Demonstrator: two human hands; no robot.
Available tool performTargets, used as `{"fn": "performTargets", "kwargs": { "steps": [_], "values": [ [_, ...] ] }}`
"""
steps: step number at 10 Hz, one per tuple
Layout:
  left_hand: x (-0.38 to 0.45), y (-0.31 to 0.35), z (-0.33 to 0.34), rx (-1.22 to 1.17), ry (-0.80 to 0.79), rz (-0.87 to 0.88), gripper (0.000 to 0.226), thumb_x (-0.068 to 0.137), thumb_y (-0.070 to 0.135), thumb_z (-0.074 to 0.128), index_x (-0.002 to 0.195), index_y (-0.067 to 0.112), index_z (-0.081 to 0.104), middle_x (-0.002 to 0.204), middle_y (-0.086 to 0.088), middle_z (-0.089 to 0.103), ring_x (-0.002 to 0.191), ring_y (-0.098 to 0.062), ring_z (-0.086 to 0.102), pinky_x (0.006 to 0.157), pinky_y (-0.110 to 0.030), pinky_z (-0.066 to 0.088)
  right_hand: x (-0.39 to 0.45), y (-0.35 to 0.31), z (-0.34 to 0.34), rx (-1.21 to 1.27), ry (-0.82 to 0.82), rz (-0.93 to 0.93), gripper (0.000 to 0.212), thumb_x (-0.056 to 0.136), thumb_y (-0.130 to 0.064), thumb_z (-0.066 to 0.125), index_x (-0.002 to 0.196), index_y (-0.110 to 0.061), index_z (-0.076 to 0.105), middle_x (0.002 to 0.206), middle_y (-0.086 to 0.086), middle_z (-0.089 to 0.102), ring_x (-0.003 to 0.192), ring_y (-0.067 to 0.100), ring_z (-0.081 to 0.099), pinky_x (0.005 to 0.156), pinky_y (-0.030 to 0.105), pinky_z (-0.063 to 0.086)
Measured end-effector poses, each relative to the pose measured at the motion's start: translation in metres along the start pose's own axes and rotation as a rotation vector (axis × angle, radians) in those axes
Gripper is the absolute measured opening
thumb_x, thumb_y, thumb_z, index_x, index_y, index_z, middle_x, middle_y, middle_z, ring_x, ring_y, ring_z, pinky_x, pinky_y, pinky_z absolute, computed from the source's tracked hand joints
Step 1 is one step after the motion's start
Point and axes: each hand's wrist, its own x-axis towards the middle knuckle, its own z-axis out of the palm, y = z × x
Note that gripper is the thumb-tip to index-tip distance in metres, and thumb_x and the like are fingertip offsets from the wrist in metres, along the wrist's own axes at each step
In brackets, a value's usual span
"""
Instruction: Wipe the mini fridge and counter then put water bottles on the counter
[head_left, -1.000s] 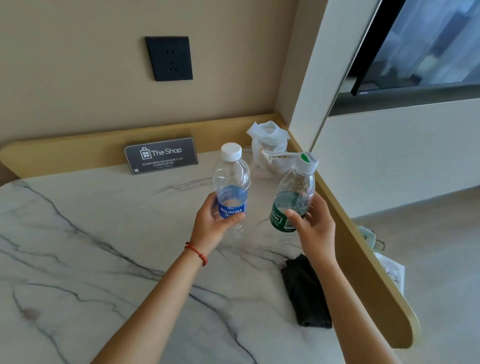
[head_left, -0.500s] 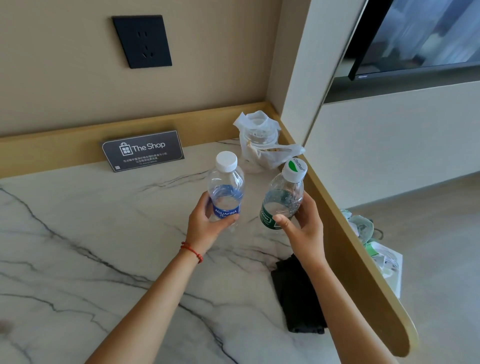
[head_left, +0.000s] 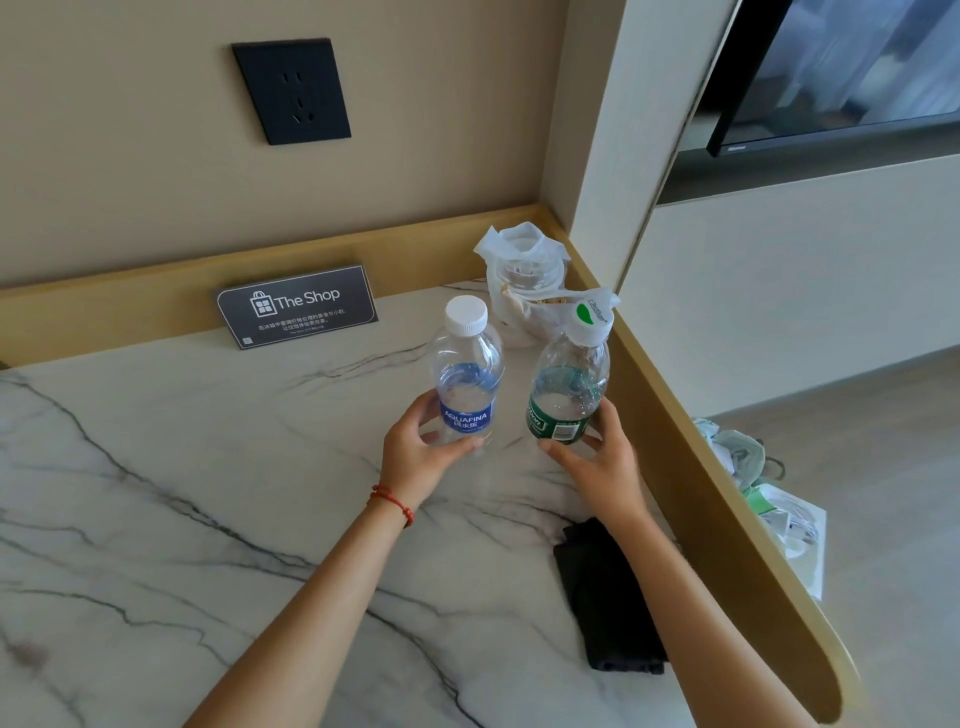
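A clear water bottle with a blue label (head_left: 467, 384) and white cap stands upright, its base at the white marble counter (head_left: 182, 493). My left hand (head_left: 421, 457) grips its lower part. Just to its right, my right hand (head_left: 597, 462) holds a green-labelled water bottle (head_left: 569, 389) near its base, leaning slightly to the right. Whether that bottle's base touches the counter is hidden by my fingers. A folded black cloth (head_left: 605, 597) lies on the counter by my right forearm.
A dark "The Shop" sign (head_left: 296, 306) leans on the wooden back ledge. A wrapped plastic item (head_left: 524, 280) sits in the back right corner. A wooden rim (head_left: 727, 519) edges the counter's right side. Bags and papers (head_left: 769, 499) lie on the floor beyond.
Both hands have brought the bottles slightly lower and further onto the counter. The view has shifted a little. The grips are unchanged.
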Motion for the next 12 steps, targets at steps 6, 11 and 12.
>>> {"fn": "performTargets", "kwargs": {
  "steps": [6,11,12],
  "values": [
    [0.052,0.006,0.029,0.064,0.056,0.08,0.059,0.06,0.017,0.083,0.113,0.02,0.056,0.104,0.007,0.063,0.1,-0.009,0.058,0.076,-0.024,0.051,0.054,-0.004,0.013,0.033,0.053,0.036,0.069,0.073,-0.011,0.075,0.13,-0.023,0.038,0.119,-0.017,0.048,0.11,0.004,0.045,0.094,0.025,0.037],
    [0.015,0.012,0.007,0.139,0.08,-0.021,0.059,0.074,0.024,0.074,0.126,0.013,0.048,0.131,-0.006,0.054,0.118,-0.015,0.048,0.099,-0.032,0.04,0.023,-0.014,0.009,-0.059,0.114,0.124,0.077,0.076,-0.024,0.074,0.14,-0.019,0.031,0.143,0.001,0.04,0.115,-0.005,0.044,0.079,0.008,0.04],
    [0.002,0.014,-0.005,0.235,0.101,0.103,0.05,0.079,0.022,0.07,0.124,0.009,0.052,0.128,-0.01,0.056,0.119,-0.022,0.049,0.096,-0.027,0.037,0.007,-0.021,0.009,-0.119,0.171,0.144,0.069,0.078,-0.032,0.07,0.137,-0.019,0.037,0.14,0.004,0.045,0.121,0.006,0.045,0.092,0.022,0.039]
  ]
}}
